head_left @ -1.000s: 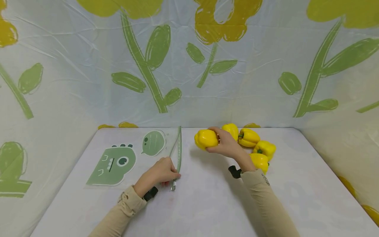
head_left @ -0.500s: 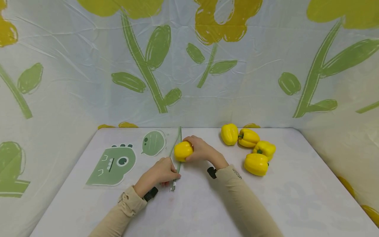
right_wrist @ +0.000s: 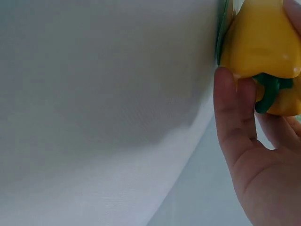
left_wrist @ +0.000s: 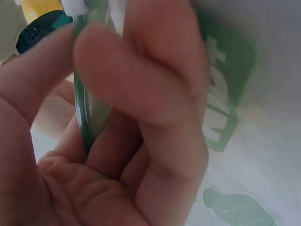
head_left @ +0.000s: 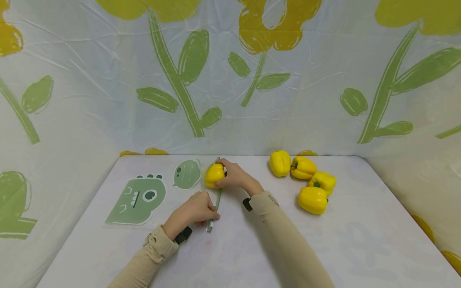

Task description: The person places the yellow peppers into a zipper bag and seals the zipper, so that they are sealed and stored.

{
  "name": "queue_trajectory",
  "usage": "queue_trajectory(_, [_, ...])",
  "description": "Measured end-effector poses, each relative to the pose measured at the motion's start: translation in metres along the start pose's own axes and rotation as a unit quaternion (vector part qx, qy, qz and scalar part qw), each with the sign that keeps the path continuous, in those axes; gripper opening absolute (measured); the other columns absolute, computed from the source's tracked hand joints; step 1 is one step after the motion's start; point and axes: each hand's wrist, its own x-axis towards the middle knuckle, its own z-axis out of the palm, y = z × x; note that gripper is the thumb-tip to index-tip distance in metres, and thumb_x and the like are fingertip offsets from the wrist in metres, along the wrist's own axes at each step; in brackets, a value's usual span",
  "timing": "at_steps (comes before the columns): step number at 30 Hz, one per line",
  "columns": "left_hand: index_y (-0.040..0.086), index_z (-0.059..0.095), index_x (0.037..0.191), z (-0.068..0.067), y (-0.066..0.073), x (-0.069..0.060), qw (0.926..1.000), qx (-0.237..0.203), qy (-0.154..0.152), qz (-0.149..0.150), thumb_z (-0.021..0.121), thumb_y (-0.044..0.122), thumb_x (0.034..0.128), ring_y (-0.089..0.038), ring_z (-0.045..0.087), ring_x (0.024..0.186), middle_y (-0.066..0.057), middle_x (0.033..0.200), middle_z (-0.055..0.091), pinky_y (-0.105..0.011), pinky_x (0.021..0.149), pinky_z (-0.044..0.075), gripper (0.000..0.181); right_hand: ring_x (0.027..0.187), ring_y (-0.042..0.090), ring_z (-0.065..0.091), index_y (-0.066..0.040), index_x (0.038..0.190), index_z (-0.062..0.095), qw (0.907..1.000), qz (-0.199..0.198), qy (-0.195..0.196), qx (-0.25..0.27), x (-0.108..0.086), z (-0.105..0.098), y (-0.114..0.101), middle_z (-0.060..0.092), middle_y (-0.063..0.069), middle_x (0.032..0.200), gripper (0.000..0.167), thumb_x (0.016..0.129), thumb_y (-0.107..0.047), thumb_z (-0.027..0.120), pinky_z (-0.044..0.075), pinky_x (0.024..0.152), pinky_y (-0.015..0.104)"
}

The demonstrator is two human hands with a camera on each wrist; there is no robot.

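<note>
A clear zip bag point(head_left: 136, 202) printed with a green cartoon monster lies flat on the left of the table, its green-edged mouth facing right. My left hand point(head_left: 194, 207) pinches the green zip edge point(left_wrist: 81, 110) near its front end, fingers curled in the left wrist view. A yellow bell pepper point(head_left: 215, 175) is in my right hand point(head_left: 233, 176), at the bag's mouth between the two green edges. In the right wrist view, the green stem point(right_wrist: 269, 92) points back toward the palm, and the bag's edge touches or nearly touches the pepper's side.
Several more yellow bell peppers point(head_left: 312, 200) lie in a loose curve to the right of my right hand. A white sheet with printed flowers point(head_left: 306, 92) hangs behind the white table point(head_left: 360, 224).
My right hand has carried the bell pepper leftward from near the other peppers to the bag's mouth, and the pepper has entered between its edges. My left hand keeps its place.
</note>
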Motion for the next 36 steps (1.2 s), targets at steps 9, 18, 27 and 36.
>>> queue_trajectory(9, [0.011, 0.063, 0.051, -0.002, 0.0, 0.0, 0.9998, 0.003, -0.015, -0.016, 0.088, 0.021, 0.0741, -0.018, 0.057, 0.039, 0.005, 0.041, 0.048, -0.024, 0.039, 0.042, 0.036, 0.097, 0.024, 0.056, -0.015, 0.147, 0.035, 0.9984, 0.025, -0.02, 0.047, 0.005, 0.007, 0.003, 0.056, 0.013, 0.125, 0.08, 0.084, -0.03, 0.081, 0.049, 0.084, 0.038])
queue_trajectory(18, [0.017, 0.049, 0.045, -0.002, -0.002, 0.001, 0.9997, -0.003, -0.023, -0.001, 0.087, 0.022, 0.0761, -0.012, 0.051, 0.036, 0.007, 0.039, 0.042, -0.022, 0.038, 0.038, 0.049, 0.105, 0.024, 0.056, -0.009, 0.146, 0.036, 0.9986, 0.033, 0.024, 0.034, 0.004, 0.021, -0.001, 0.058, 0.012, 0.124, 0.082, 0.082, -0.027, 0.083, 0.045, 0.095, 0.04])
queue_trajectory(27, [0.014, 0.056, 0.047, -0.001, 0.001, 0.001, 0.9998, 0.01, -0.015, 0.004, 0.087, 0.022, 0.0761, -0.009, 0.046, 0.034, 0.008, 0.039, 0.039, -0.021, 0.037, 0.037, 0.043, 0.105, 0.032, 0.056, -0.009, 0.155, 0.023, 0.9959, 0.06, -0.026, 0.063, 0.0, 0.017, 0.004, 0.046, 0.016, 0.145, 0.086, 0.088, -0.026, 0.075, 0.045, 0.094, 0.047])
queue_trajectory(36, [0.014, 0.053, 0.045, -0.001, 0.008, -0.002, 0.996, 0.077, 0.031, 0.034, 0.085, 0.023, 0.0763, -0.004, 0.031, 0.039, 0.011, 0.042, 0.032, -0.022, 0.042, 0.026, 0.045, 0.141, 0.034, 0.034, -0.01, 0.156, 0.028, 0.9975, 0.063, -0.015, 0.028, 0.003, 0.023, -0.003, 0.032, 0.012, 0.157, 0.088, 0.086, -0.033, 0.076, 0.027, 0.113, 0.052])
